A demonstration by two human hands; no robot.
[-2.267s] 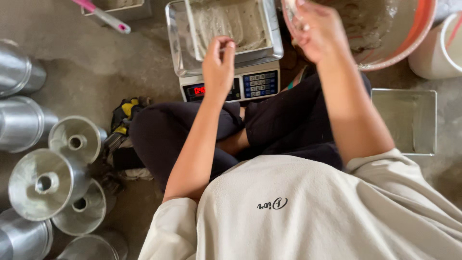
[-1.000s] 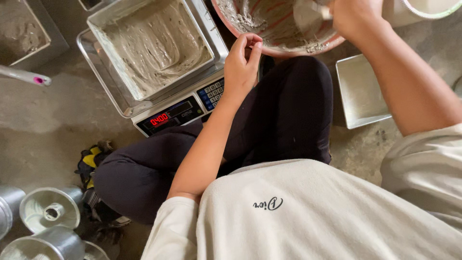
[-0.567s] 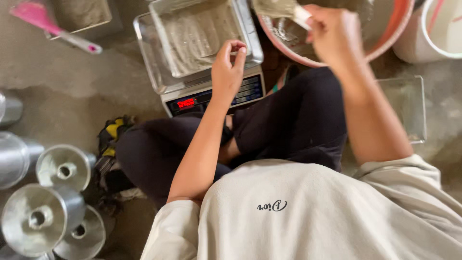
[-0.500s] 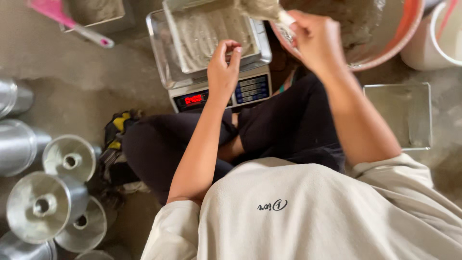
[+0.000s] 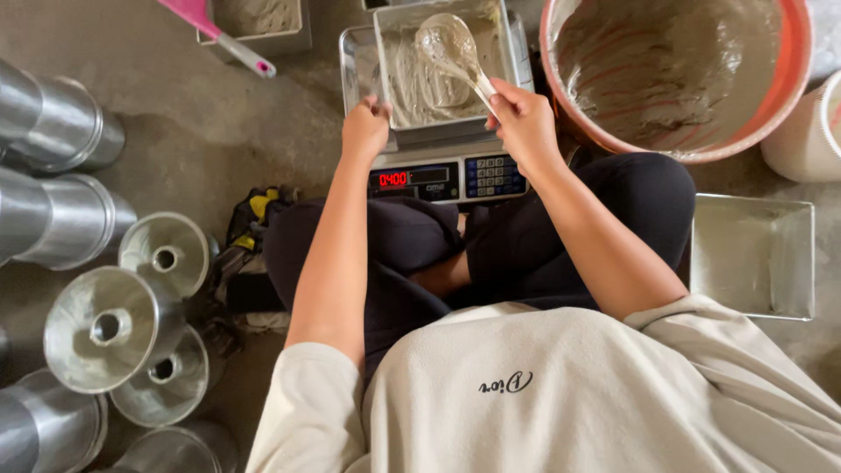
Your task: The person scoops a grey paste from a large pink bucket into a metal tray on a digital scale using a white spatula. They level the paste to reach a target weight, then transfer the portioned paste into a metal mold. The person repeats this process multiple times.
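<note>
I sit cross-legged on the floor behind a digital scale (image 5: 442,180) with a lit red display. A rectangular metal pan (image 5: 438,61) holding grey batter rests on the scale. My left hand (image 5: 366,127) grips the pan's near left rim. My right hand (image 5: 524,118) holds a batter-coated ladle (image 5: 447,48) by its handle, the bowl of the ladle over the pan. A large orange-rimmed bowl (image 5: 793,74) smeared with grey batter stands to the right of the scale.
Several shiny tube cake moulds (image 5: 105,324) are stacked at the left. An empty rectangular pan (image 5: 753,254) lies at my right knee. Another batter-filled pan (image 5: 263,22) with a pink spatula (image 5: 219,31) sits at the top left. A white bucket (image 5: 810,131) is at the right edge.
The ladle has swung from the big bowl to above the pan on the scale. My left hand stays on the pan's rim. The camera view shifted.
</note>
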